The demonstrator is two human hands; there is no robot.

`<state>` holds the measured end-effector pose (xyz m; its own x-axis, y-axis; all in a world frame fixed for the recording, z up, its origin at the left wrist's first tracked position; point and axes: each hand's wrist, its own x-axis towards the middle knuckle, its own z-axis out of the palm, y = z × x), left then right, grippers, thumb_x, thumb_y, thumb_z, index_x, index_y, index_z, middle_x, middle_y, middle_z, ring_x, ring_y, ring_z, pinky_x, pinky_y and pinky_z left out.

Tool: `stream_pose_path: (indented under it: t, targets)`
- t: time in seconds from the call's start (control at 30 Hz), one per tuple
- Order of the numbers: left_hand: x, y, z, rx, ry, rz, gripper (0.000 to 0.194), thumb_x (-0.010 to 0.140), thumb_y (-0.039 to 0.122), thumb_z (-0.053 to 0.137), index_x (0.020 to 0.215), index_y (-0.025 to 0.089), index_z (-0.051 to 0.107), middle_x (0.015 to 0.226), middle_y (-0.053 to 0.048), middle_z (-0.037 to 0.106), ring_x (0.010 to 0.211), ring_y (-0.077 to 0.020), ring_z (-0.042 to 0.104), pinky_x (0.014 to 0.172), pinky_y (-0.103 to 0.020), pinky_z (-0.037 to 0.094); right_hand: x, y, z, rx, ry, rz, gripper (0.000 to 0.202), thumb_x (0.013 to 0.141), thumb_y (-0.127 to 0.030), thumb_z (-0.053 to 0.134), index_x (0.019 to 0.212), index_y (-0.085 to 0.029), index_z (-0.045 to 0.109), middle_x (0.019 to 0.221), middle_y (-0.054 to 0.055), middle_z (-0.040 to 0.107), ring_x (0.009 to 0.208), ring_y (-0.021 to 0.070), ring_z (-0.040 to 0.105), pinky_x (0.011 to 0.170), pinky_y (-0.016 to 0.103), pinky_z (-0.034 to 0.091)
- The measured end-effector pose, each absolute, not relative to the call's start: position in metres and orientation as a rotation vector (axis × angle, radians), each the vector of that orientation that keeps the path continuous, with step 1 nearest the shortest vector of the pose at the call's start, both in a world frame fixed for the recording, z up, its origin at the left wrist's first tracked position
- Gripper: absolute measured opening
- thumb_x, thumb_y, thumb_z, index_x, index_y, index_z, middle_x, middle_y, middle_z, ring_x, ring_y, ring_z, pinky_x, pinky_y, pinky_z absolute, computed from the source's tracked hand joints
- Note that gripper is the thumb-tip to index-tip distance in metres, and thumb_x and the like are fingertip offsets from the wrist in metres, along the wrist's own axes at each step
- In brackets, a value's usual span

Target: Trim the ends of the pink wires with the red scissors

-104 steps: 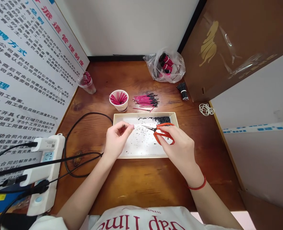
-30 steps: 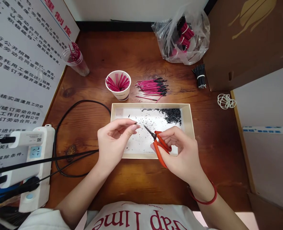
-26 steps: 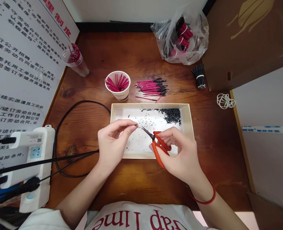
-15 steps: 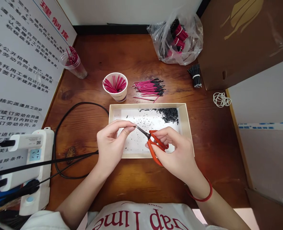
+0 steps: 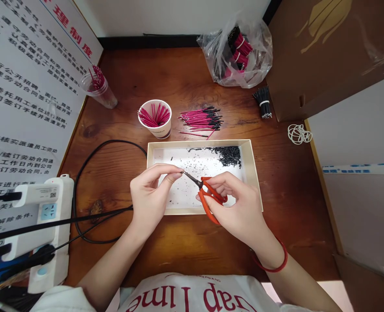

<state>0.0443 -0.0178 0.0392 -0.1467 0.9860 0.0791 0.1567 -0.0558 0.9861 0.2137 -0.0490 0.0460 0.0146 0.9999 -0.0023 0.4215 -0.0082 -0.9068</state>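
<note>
My right hand [image 5: 235, 206] grips scissors with orange-red handles [image 5: 209, 207], fingers around the loops. Their narrow dark blades [image 5: 193, 178] point left, with the tips at my left fingertips. My left hand [image 5: 149, 195] is closed in a pinch, thumb against forefinger; what it pinches is too small and hidden to name. Both hands are over a shallow cream box [image 5: 256, 182] with a white bottom. Inside it lie a pile of short black pieces [image 5: 229, 156] and many tiny scattered bits.
Beyond the box stand a paper cup [image 5: 162, 131] of red wires and a pile of red wires with black ends [image 5: 200, 119]. Further off are a plastic bag [image 5: 258, 65], a tied black bundle [image 5: 262, 102], white rubber bands [image 5: 299, 134] and a clear cup [image 5: 105, 99]. A power strip [image 5: 53, 242] lies left.
The whole view has shifted very slightly. Both hands and the scissors hold nearly the same pose, with the blade tips still at the left fingertips.
</note>
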Motion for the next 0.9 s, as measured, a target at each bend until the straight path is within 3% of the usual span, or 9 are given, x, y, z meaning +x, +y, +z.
stream_pose_path:
  t: [0.53,0.9]
  targets:
    - [0.0448,-0.0171,0.0384,1.307,1.423,1.292,0.010,0.076,0.015,0.075,0.072,0.023,0.078,0.074,0.000,0.078,0.074,-0.0168,0.073,0.071,-0.027,0.059,0.2130,-0.0490,0.0480,-1.525,-1.492,0.973,0.012,0.076,-0.013,0.070,0.076,-0.023,0.063,0.064,-0.003,0.069,0.051,0.0106,0.059,0.048,0.022,0.048]
    - [0.0444,-0.0168,0.0392,1.297,1.409,1.284,0.009,0.076,0.016,0.074,0.072,0.023,0.078,0.074,-0.001,0.078,0.073,-0.0170,0.072,0.070,-0.027,0.059,0.2125,-0.0484,0.0495,-1.519,-1.517,0.944,0.012,0.076,-0.018,0.071,0.078,-0.023,0.060,0.063,-0.004,0.066,0.049,0.0097,0.053,0.046,0.022,0.046]
